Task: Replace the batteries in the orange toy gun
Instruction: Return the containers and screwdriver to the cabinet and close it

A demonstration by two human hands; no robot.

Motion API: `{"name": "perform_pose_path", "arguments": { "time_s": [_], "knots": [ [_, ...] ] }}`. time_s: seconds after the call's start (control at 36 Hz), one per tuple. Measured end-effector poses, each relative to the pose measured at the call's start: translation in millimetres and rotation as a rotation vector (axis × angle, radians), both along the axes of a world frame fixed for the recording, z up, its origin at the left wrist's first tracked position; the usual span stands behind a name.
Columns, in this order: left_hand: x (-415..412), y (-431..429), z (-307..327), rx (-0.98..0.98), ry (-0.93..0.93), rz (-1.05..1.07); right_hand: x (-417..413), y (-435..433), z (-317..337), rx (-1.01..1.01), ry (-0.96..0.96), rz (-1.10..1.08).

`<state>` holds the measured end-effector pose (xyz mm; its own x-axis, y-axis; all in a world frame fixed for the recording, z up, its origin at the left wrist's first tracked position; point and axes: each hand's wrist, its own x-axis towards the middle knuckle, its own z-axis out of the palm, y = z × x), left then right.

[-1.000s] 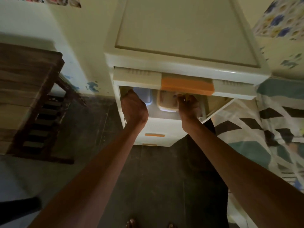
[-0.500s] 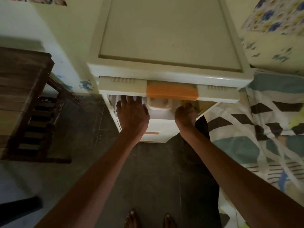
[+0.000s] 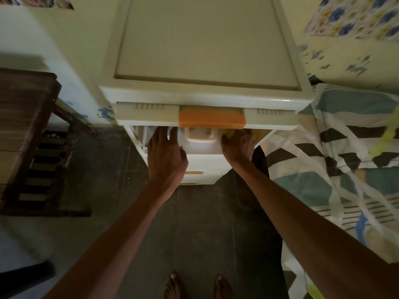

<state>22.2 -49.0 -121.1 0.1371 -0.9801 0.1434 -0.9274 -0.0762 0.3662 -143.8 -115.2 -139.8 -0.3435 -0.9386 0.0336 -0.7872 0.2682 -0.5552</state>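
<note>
No orange toy gun or battery shows in the head view. A cream plastic drawer cabinet (image 3: 205, 39) stands against the wall. Its top drawer has an orange handle (image 3: 211, 121) and sticks out a little. Below it is a white second drawer (image 3: 203, 147) with a cream handle (image 3: 200, 137), almost pushed in. My left hand (image 3: 166, 156) lies flat with straight fingers against that drawer's left front. My right hand (image 3: 237, 145) presses on its right front, fingertips hidden under the top drawer. Neither hand holds anything that I can see.
A dark wooden rack (image 3: 32, 137) stands on the left. A bed with a patterned sheet (image 3: 345, 169) fills the right, with a floral pillow (image 3: 356, 29) above it. My bare feet (image 3: 194, 285) stand on the dark tiled floor (image 3: 205, 234). Lower drawers (image 3: 194, 173) sit shut.
The second drawer, wide open a second ago with containers showing inside, has slid nearly shut. Both hands moved from inside it to its front, my left hand flattening.
</note>
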Motion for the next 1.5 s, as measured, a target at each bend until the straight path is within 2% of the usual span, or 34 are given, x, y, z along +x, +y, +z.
{"name": "perform_pose_path", "arguments": {
  "time_s": [0.17, 0.28, 0.36, 0.5, 0.61, 0.69, 0.81, 0.94, 1.0, 1.08, 1.25, 1.31, 1.36, 1.5],
  "knots": [
    [-20, 55, 56, 0.093, 0.223, -0.049, -19, 65, 55, 0.066, 0.069, 0.192],
    [-38, 92, 106, 0.092, 0.329, -0.06, -28, 108, 115, 0.077, -0.072, 0.245],
    [-44, 99, 151, -0.015, 0.298, -0.127, -36, 119, 170, -0.014, -0.19, 0.264],
    [-39, 77, 198, -0.117, 0.131, -0.195, -44, 97, 230, -0.259, -0.106, 0.429],
    [-35, 55, 197, -0.055, 0.095, -0.218, -41, 66, 234, -0.21, 0.166, 0.577],
    [-35, 49, 190, -0.034, 0.077, -0.225, -38, 52, 230, -0.121, 0.277, 0.658],
    [-33, 41, 180, -0.03, 0.023, -0.234, -35, 42, 228, -0.124, 0.405, 0.7],
    [-36, 31, 176, -0.012, -0.061, -0.268, -33, 39, 233, -0.055, 0.414, 0.677],
    [-36, 28, 179, 0.038, -0.012, -0.254, -31, 39, 234, -0.029, 0.406, 0.654],
    [-39, 35, 191, 0.225, 0.108, -0.253, -31, 38, 237, -0.008, 0.386, 0.611],
    [-33, 79, 209, 0.627, 0.094, -0.476, -32, 36, 236, -0.001, 0.353, 0.577],
    [-36, 96, 204, 0.689, 0.088, -0.505, -33, 37, 231, -0.021, 0.353, 0.572],
    [-41, 103, 193, 0.666, 0.057, -0.497, -33, 39, 223, -0.073, 0.324, 0.557],
    [-43, 80, 150, 0.757, -0.004, -0.5, -33, 50, 198, -0.266, 0.307, 0.498]
  ]
}}
